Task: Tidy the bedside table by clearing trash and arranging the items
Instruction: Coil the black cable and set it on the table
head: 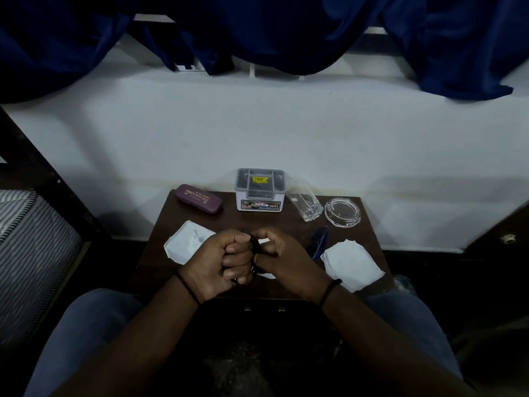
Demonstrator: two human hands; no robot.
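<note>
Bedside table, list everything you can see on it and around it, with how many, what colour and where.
Table: one, dark brown wood, centre.
Spectacle case: one, maroon, back left.
Plastic box: one, white with grey lid, back centre.
Drinking glass: one, clear, tilted, right of the box.
Ashtray: one, clear glass, back right.
Tissues: two, white, one left, one right.
Blue object: one, beside the right tissue; too dark to identify.
Curtain: dark blue, above.
Left hand and right hand: together grip a small black object over the table.
</note>
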